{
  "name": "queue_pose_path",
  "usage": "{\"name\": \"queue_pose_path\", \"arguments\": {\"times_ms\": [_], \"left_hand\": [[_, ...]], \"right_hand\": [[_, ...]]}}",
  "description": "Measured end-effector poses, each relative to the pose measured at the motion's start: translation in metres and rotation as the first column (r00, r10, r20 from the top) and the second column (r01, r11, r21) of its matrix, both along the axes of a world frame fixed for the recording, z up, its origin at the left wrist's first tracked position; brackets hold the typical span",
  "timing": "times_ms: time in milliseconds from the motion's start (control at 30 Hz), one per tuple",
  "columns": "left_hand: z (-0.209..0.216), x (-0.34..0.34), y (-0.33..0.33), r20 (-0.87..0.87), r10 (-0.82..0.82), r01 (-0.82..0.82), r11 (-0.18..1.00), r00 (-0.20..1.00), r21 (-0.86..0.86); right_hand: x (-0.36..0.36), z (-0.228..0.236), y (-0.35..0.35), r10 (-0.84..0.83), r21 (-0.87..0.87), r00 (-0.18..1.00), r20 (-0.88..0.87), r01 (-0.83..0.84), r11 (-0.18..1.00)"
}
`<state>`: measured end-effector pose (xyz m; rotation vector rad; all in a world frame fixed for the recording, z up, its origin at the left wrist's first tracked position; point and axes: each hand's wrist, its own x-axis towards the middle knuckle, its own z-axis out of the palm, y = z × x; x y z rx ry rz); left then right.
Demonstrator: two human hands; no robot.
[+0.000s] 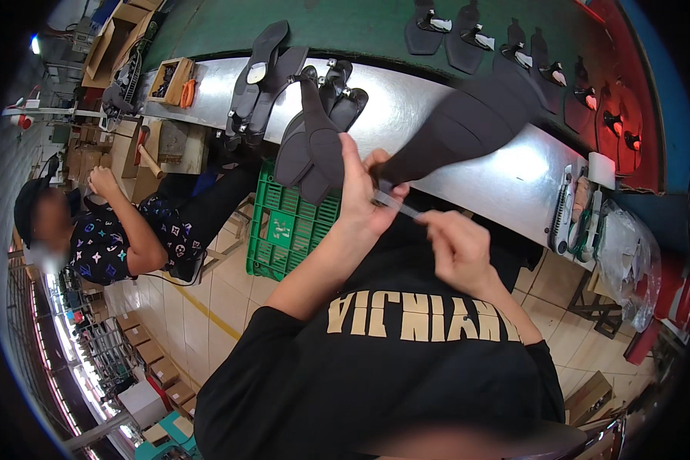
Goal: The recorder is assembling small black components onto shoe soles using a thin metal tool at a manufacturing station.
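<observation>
The dark-grey elongated matte sole (468, 126), gripped at its narrow end by the nearer left hand (364, 195), points lengthwise up-right over the silvery metal table (521, 165), the right hand (460, 247), on the table's near side, pinching a thin translucent strip (396, 202).

Beyond your bench (521, 161) lies a belt (345, 27); at the bench's left end, a box (178, 79); at its right, a cutter (563, 216); over it, your sole (468, 126); on your side, a crate (280, 230).
</observation>
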<state>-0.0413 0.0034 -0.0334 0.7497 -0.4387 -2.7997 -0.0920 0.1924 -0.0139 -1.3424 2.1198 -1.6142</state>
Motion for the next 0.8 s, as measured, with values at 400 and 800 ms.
{"name": "queue_pose_path", "arguments": {"times_ms": [400,800], "left_hand": [[-0.014,-0.013,0.019,0.023,0.003,-0.010,0.951,1.000,0.310],[0.108,-0.010,-0.176,0.636,0.011,0.635,0.041,0.772,-0.771]], "right_hand": [[0.008,-0.016,-0.013,-0.069,0.069,0.996,0.051,0.066,0.995],[-0.051,0.022,0.058,-0.029,0.268,0.985,0.173,-0.019,0.963]]}}
